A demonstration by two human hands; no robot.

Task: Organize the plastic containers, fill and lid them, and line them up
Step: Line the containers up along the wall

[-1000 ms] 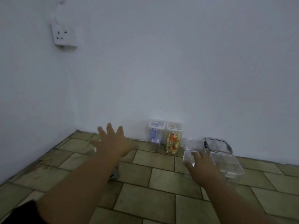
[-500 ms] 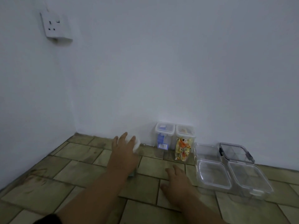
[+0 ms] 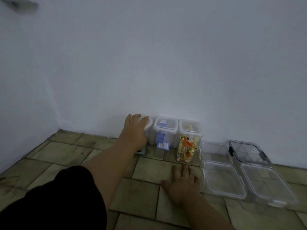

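Observation:
Three tall clear containers stand in a row against the wall. My left hand (image 3: 134, 132) grips the leftmost one, a round-lidded container (image 3: 148, 128), from its left side. Beside it stands a lidded container with blue packets (image 3: 164, 132), then a lidded one full of orange and yellow wrapped sweets (image 3: 189, 141). My right hand (image 3: 181, 184) lies flat on the floor tiles in front of them, fingers spread, holding nothing. To the right lie several flat clear containers: one without a lid (image 3: 213, 149), one with a dark-rimmed lid (image 3: 247, 151), and two lidded ones in front (image 3: 223, 179) (image 3: 267, 185).
The floor is greenish stone tile (image 3: 69, 151), meeting white walls at a corner on the left. A small teal object (image 3: 141, 151) lies half hidden under my left wrist. My dark sleeve fills the lower left.
My left hand has carried the round-lidded container right and set it beside the blue-packet container at the wall. My right hand stays flat on the floor. The camera has moved closer.

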